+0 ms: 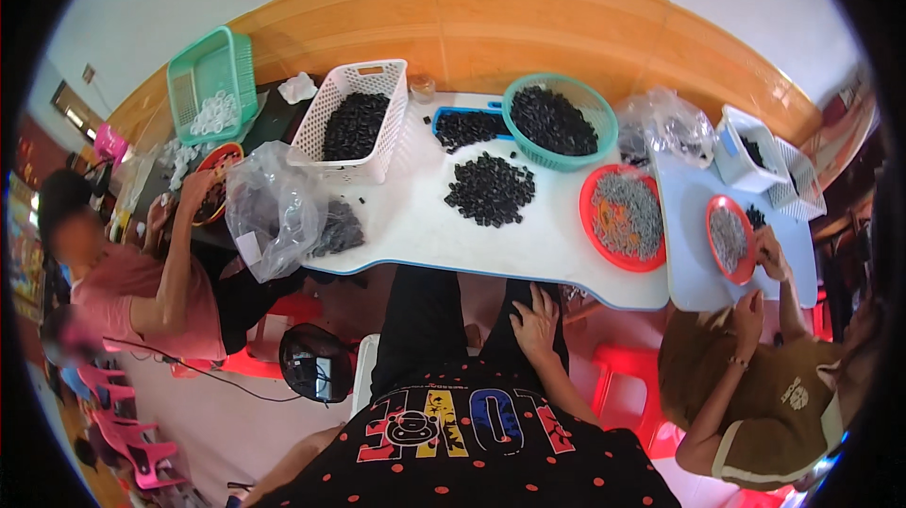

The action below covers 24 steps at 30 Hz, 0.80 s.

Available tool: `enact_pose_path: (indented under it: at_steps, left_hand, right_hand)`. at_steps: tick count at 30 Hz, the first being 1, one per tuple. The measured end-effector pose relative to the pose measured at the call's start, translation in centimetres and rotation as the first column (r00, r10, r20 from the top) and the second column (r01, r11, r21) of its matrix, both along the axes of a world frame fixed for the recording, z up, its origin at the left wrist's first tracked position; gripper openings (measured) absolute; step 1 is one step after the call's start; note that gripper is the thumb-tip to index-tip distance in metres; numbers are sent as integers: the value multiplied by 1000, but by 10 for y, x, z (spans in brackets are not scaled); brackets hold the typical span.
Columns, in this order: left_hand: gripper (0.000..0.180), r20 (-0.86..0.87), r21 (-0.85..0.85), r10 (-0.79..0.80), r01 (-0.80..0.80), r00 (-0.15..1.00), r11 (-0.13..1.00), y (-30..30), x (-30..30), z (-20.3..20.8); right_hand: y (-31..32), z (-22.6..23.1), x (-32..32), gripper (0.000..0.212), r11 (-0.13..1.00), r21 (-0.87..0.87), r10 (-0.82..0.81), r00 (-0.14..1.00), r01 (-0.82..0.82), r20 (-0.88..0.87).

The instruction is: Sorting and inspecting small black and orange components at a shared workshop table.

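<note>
My right hand rests on my right thigh, below the front edge of the white table. Its fingers are spread and nothing is in them. Part of my left arm shows at the lower left, but the left hand is not visible. In front of me on the table lies a loose heap of small black plastic pieces. Right of it stands a red plate with many thin grey metal pieces, perhaps screws. Behind the heap are a blue tray and a green round basket, both holding black pieces.
A white basket of black parts and a clear plastic bag stand on the left. One person sits left, another right, beside a second red plate. A red stool and black fan are below.
</note>
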<state>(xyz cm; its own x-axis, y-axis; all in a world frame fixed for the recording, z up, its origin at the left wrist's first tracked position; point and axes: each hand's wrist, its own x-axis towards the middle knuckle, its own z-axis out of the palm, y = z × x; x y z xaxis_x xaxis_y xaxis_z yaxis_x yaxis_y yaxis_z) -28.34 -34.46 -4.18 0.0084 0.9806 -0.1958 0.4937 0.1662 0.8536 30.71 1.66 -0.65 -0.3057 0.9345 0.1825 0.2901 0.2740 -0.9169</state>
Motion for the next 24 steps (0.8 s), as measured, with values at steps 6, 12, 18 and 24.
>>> enact_pose_path:
  at_steps: [6,12,18,24]
  left_hand:
    - [66,329,-70,-25,51,944,996,77,37,-77]
    - [66,462,-101,-158,228,873,968,125,72,-67]
    - [65,446,-112,-270,353,853,929,152,96,-63]
    - [64,452,-123,-363,461,814,879,211,133,-60]
  right_hand:
    - [-12,23,-22,46,997,63,34,996,-39,80]
    - [-26,23,-12,45,995,73,-69,993,62,97]
    - [-11,11,13,44,990,17,-144,988,143,61]
    - [8,-3,24,43,978,-42,-203,978,205,45]
